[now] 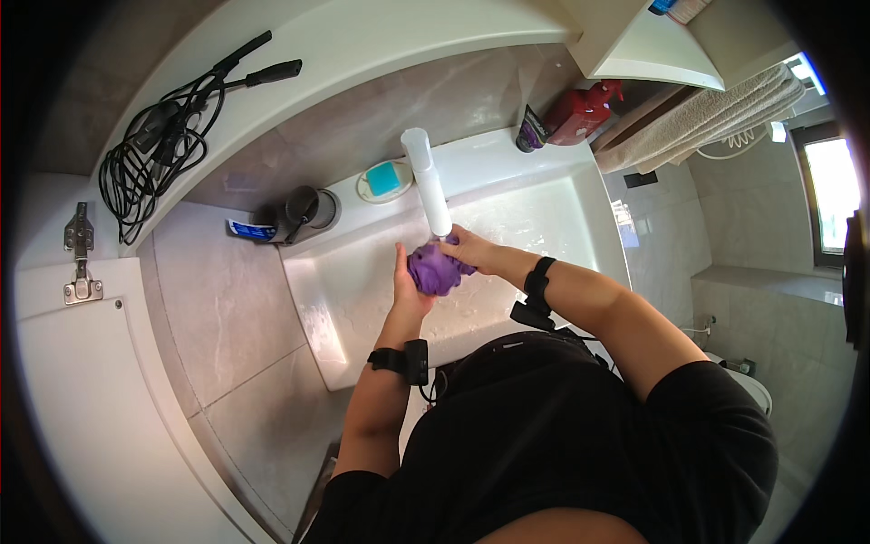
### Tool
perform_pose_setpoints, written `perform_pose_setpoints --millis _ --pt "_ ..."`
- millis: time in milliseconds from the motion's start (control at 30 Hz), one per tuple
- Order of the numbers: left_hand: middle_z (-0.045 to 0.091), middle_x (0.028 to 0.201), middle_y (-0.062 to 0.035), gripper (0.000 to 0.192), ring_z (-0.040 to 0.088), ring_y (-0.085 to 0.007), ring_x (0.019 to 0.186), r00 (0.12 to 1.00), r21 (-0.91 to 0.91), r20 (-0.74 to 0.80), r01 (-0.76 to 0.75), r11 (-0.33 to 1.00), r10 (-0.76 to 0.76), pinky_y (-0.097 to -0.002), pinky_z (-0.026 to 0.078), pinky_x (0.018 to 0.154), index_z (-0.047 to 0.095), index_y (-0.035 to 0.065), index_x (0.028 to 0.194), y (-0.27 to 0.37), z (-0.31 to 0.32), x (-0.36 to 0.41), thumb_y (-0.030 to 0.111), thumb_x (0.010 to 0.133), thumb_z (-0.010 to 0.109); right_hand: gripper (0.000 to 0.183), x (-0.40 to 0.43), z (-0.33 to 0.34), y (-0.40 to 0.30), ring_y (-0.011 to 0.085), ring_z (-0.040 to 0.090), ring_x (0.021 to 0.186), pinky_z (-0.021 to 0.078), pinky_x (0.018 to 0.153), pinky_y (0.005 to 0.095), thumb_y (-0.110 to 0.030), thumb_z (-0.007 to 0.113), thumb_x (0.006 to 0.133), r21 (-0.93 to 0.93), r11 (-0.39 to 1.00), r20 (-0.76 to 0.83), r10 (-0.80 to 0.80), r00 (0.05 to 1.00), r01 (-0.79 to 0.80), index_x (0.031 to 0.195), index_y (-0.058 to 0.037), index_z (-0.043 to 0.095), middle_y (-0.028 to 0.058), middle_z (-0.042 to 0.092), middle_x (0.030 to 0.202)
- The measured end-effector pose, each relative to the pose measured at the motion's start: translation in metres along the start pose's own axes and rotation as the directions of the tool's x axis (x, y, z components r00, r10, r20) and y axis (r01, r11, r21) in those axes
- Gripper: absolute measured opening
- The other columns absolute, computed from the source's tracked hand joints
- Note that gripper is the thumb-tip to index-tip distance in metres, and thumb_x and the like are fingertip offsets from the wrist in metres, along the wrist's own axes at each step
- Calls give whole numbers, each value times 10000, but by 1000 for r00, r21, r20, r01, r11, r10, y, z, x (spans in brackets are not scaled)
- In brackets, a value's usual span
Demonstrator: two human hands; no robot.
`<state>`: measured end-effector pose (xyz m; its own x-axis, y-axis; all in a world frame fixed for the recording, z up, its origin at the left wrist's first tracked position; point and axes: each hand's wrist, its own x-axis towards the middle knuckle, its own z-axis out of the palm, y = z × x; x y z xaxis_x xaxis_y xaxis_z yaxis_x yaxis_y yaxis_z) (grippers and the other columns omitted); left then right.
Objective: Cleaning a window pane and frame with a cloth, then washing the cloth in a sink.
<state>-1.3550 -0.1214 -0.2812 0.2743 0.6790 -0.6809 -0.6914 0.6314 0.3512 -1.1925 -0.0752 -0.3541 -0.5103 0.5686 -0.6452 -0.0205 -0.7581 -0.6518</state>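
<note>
A bunched purple cloth (pixel 435 270) is between my two hands, over the white sink basin (pixel 367 306) and just below the end of the white faucet (pixel 429 183). My left hand (pixel 410 285) supports the cloth from the left and below, with its thumb pointing up. From the right, my right hand (pixel 467 249) grips the upper part of the cloth beside the spout. Whether water is running cannot be told clearly. Wet marks show in the basin.
On the sink's back ledge stand a soap dish (pixel 401 194) with blue soap (pixel 383 179), a grey cup (pixel 327 207), a dark tube (pixel 532 132) and a red pump bottle (pixel 578 114). Coiled black cables (pixel 163 136) lie on the cabinet shelf. An open cabinet door (pixel 81 381) is at left.
</note>
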Motion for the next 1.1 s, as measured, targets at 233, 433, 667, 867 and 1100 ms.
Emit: perform_pose_setpoints --millis 233,433,667,867,1100 --pt "437 1432 -118 969 396 -358 1328 969 -31 -77 233 972 -235 -642 308 1035 415 143 1403 7 20 -17 859 751 442 578 -39 59 -20 449 456 1109 431 965 482 -306 788 705 -882 410 -16 -520 854 233 1214 -157 560 171 576 1162" --pt "601 1230 -73 587 584 -264 1118 979 -92 -100 170 981 -179 -527 462 930 538 196 1249 -3 5 10 655 889 472 523 -47 65 -25 433 549 1030 471 905 478 -237 731 751 -675 621 13 -531 848 399 1214 -147 506 264 562 1091" --pt "656 1077 -51 352 641 -211 1009 999 -112 -16 27 993 -29 -385 538 874 583 117 1145 -21 -24 27 370 999 388 510 -44 65 -28 430 561 1030 475 906 461 -237 718 762 -722 614 -11 -471 882 318 1199 -78 510 264 561 1087" --pt "655 1068 -53 342 658 -222 970 985 -68 -170 -9 998 -3 -389 559 838 581 103 1144 -21 -25 27 355 988 411 525 -46 67 -39 401 576 1061 476 916 445 -320 692 813 -757 600 3 -391 920 257 1214 -51 488 245 568 1118" --pt "652 1059 -80 331 665 -228 935 962 13 -271 -13 1000 16 -380 568 823 583 100 1145 -24 -32 31 349 958 473 565 -37 59 -35 358 629 987 496 879 411 -434 675 842 -736 644 -6 -317 948 211 1178 -4 532 225 643 1018"
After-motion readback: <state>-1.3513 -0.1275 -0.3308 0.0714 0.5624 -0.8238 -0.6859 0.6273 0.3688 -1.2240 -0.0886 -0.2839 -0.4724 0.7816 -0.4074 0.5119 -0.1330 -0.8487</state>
